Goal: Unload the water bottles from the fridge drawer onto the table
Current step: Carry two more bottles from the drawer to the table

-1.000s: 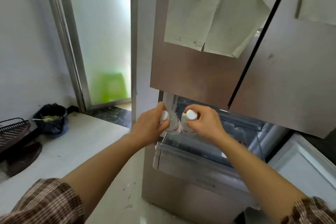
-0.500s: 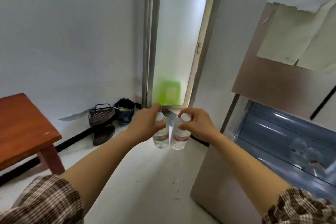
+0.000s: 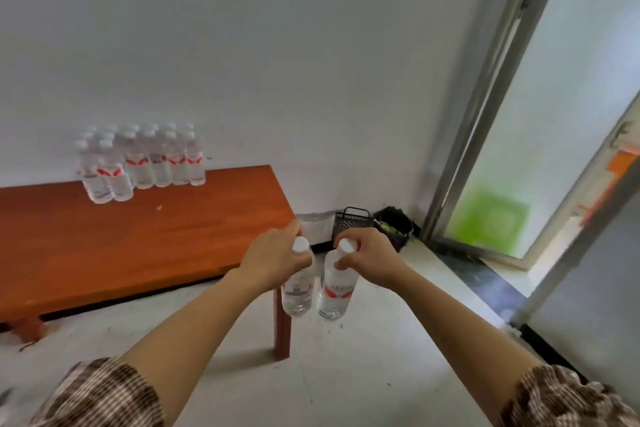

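Carrying 2 water bottles upright by the necks, side by side, in the air near the right end of the wooden table (image 3: 138, 246). Gripping the left bottle (image 3: 298, 293) with the left hand (image 3: 273, 260), fingers curled under the white cap. Gripping the right bottle (image 3: 337, 293) with the right hand (image 3: 369, 258) likewise. Cluster of bottles (image 3: 145, 163) standing at table's back edge by the wall. Black basket (image 3: 351, 221) in the floor corner.
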`<action>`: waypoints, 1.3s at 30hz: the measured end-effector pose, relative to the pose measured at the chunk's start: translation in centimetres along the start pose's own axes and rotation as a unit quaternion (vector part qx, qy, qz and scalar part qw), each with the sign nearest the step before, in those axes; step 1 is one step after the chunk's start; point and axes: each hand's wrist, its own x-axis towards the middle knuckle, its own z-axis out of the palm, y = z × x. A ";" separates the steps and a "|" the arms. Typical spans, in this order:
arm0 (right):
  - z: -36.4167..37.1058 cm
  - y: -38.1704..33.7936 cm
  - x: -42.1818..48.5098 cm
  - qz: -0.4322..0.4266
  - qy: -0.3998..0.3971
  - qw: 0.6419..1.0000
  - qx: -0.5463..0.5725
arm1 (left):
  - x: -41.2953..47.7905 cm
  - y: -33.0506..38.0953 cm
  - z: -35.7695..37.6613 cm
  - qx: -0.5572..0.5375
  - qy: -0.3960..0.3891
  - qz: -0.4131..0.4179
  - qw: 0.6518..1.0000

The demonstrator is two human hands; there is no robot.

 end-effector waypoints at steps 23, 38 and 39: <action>22.5 -21.3 38.1 -0.157 -0.138 0.977 -0.043 | 16.8 -35.0 -14.3 0.051 0.113 -0.223 0.967; 35.7 -30.0 55.2 -0.089 -0.128 0.984 -0.082 | 29.4 -56.5 -19.9 0.021 -0.009 -0.185 0.982; 36.4 -30.2 56.3 -0.084 -0.127 0.984 -0.088 | 30.3 -57.5 -19.9 0.023 -0.015 -0.181 0.983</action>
